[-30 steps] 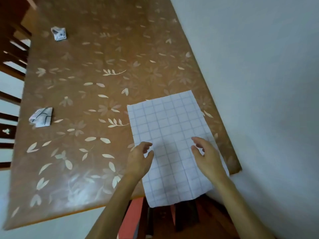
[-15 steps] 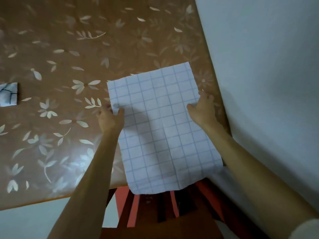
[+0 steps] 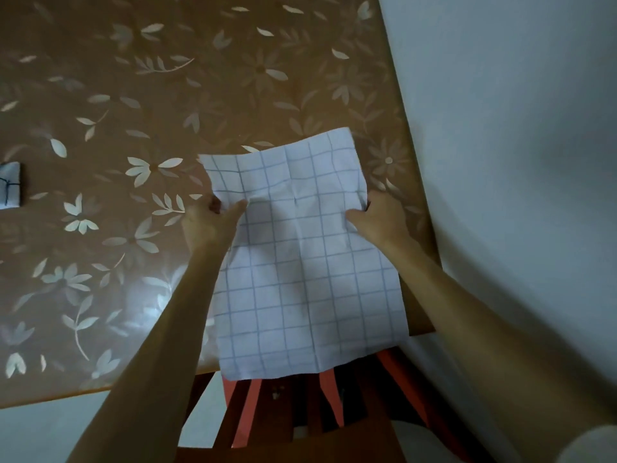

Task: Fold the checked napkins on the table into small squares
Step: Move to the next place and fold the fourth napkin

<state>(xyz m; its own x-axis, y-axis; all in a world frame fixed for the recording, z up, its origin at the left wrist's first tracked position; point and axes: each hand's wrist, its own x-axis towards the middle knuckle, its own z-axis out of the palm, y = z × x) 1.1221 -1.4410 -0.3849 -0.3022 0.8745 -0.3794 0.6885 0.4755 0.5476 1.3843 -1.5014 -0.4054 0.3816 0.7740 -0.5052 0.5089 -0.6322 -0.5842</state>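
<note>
A white checked napkin (image 3: 300,279) lies unfolded at the table's near right corner, its near end hanging over the front edge. My left hand (image 3: 212,218) pinches its left edge about a third down from the far end. My right hand (image 3: 375,217) pinches the right edge at the same height. The far part of the napkin is lifted and wrinkled between the hands. A small folded napkin (image 3: 10,188) rests at the left edge of the view.
The brown table (image 3: 133,95) with its pale leaf pattern runs along a white wall (image 3: 500,128) on the right. A red-brown wooden chair (image 3: 300,412) stands below the table's front edge.
Both hands went from resting on the napkin to its side edges and gripped them. The far part has lifted off the table and wrinkled. The view has shifted closer.
</note>
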